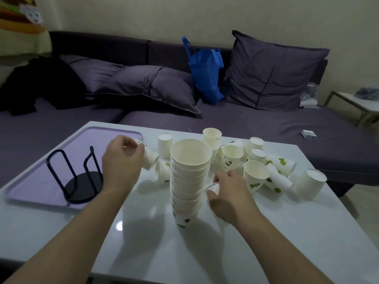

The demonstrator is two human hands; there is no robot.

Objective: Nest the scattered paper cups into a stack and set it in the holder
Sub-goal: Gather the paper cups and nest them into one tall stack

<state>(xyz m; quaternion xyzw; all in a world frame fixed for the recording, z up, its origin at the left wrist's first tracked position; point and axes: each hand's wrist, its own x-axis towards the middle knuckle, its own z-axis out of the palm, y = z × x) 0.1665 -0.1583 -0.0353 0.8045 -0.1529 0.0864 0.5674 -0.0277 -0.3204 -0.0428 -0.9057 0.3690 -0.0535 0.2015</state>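
Nearest, on the counter [143, 253]: tall nested stack [189, 181] standing upright. Just right of it, right grip [229, 193] clenched round a single cup [213, 188]. Left grip [121, 160] grasping a tilted cup [150, 158]. Left, black holder [79, 181] on a purple tray [30, 187]. Beyond, scattered cups [256, 158].

Wall [143, 15]: plain, pale cream, dimly lit.
Sofa [256, 124]: dark purple, along the wall behind the table.
Cushions: a large one [272, 72] upright on the right, two [151, 87] slumped near the middle.
Blue bag [207, 76]: standing between the cushions.
Dark clothing [41, 85]: heaped on the sofa's left end.
Table [164, 253]: glossy white top, reflecting a lamp.
Side table [359, 103]: far right, white top, thin legs.
Small box [309, 134]: on the sofa seat.
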